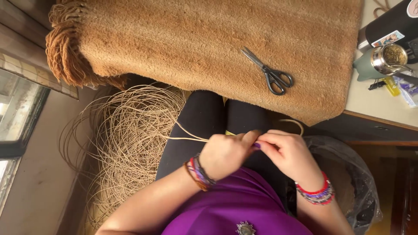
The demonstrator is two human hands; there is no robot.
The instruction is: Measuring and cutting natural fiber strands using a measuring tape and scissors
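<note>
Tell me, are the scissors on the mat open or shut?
Shut: the scissors lie flat on the woven mat, blades together.

**Home craft corner, seated weaving spot by a window**

Looks like a room in a home used for handcraft. A thick brown woven mat (209,48) with a fringed end covers the work surface, scissors (270,74) lying on it. A big loose coil of cane strands (130,139) sits on the floor beside a window (17,113). A cream side table (379,102) holds a flask (387,24), a metal cup (385,58) and small clutter. Bin with a plastic liner (352,174) near the knees.
</note>
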